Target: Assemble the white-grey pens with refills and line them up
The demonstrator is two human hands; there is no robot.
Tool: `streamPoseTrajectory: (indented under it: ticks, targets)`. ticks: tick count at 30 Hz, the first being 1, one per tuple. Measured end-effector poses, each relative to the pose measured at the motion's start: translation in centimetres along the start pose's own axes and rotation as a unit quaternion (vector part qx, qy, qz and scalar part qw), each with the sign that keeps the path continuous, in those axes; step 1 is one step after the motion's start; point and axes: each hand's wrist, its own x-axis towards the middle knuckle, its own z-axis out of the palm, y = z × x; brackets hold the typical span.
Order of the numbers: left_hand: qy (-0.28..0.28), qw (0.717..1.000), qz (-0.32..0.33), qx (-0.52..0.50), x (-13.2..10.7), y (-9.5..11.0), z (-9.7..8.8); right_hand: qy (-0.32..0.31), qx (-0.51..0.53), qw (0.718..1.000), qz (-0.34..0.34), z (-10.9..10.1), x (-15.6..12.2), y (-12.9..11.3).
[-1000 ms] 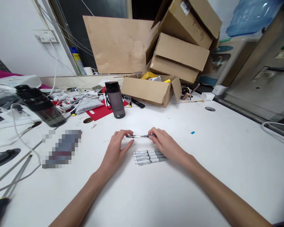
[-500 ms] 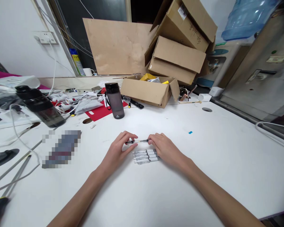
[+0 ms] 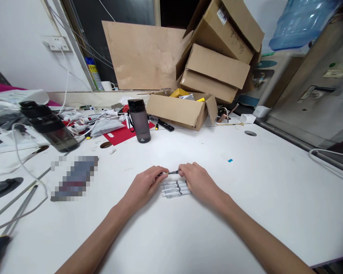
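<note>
Between my hands, a slim pen refill [image 3: 173, 172] lies level, dark with a small yellowish spot near its left part. My left hand [image 3: 144, 185] pinches its left end between thumb and fingers. Its right end is in the closed fingers of my right hand [image 3: 199, 179], which hide that tip. Just below, several clear and white pens [image 3: 175, 191] lie side by side on the white table [image 3: 171, 232]. The side of my right hand overlaps their right ends in view.
A dark water bottle [image 3: 140, 123] stands behind my hands, and another bottle [image 3: 50, 127] leans at the left. A pixelated flat object [image 3: 78, 180] lies left. An open cardboard box [image 3: 177, 110] sits at the back. A small blue piece [image 3: 230, 160] lies to the right.
My left fingers, spread around the refill's left end before, have closed on it and moved slightly right. Less of the refill shows between the hands. My right hand keeps its grip.
</note>
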Motion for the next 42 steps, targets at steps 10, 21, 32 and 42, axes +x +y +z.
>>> streamPoseTrajectory:
  ticks: [10, 21, 32, 42]
  targets:
    - [-0.045, 0.996, -0.057, -0.059, 0.1, 0.2, 0.4, 0.017, -0.062, 0.998, -0.008, 0.8, 0.4, -0.7]
    - [-0.05, 0.994, -0.076, -0.068, 0.1, 0.5, 0.1, 0.063, -0.115, 0.988, -0.083, 0.0, 0.4, -1.5]
    - [-0.038, 0.98, -0.105, -0.166, 0.0, 0.3, 0.8, 0.068, -0.142, 0.983, -0.095, 0.2, 0.6, -1.2]
    - [-0.028, 0.992, -0.083, -0.085, -0.1, 0.2, 0.6, 0.066, -0.063, 0.989, -0.117, -0.4, 0.7, 0.0]
